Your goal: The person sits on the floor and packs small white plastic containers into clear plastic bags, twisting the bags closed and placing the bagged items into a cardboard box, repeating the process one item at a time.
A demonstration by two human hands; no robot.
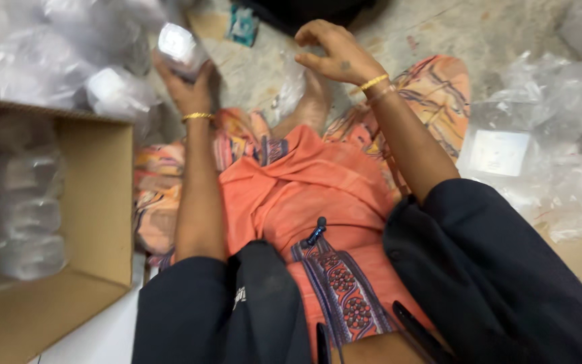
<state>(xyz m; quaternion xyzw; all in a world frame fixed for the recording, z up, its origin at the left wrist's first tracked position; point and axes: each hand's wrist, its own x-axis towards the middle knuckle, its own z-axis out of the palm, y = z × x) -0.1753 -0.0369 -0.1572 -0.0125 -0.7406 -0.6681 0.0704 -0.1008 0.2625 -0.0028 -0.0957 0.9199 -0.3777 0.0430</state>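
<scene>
A cardboard box (95, 202) stood at the far left, open, with clear plastic-wrapped packets (21, 216) stacked inside against its wall; their contents were too blurred to identify. Above the box lay a heap of further bagged items (48, 47), one white piece (109, 87) showing through its wrap.

The left hand (186, 84) was raised beside that heap, fingers closed around a small white item in clear film (176, 44), which stood out above the fingers. A gold bangle (198, 116) sat on the wrist. The item appeared light and compact, judging by the one-handed hold. The film would likely be slippery and would crumple, so a grip around the body of the item, as shown, seemed sounder than a pinch on loose film. Whether the item was rigid could not be confirmed.

In the centre, the orange patterned garment (304, 189) covered the lap of the seated person.

The right hand (338, 50) hovered over the concrete floor (439, 34), fingers loosely curled and partly spread. No object was clearly seen in it; a scrap of clear film (291, 87) lay just below it, contact not determinable. Bangles (375, 84) ringed that wrist.

At the far right lay another pile of clear bags (547, 135), one enclosing a flat white card or box (500, 152), well apart from both hands.
</scene>
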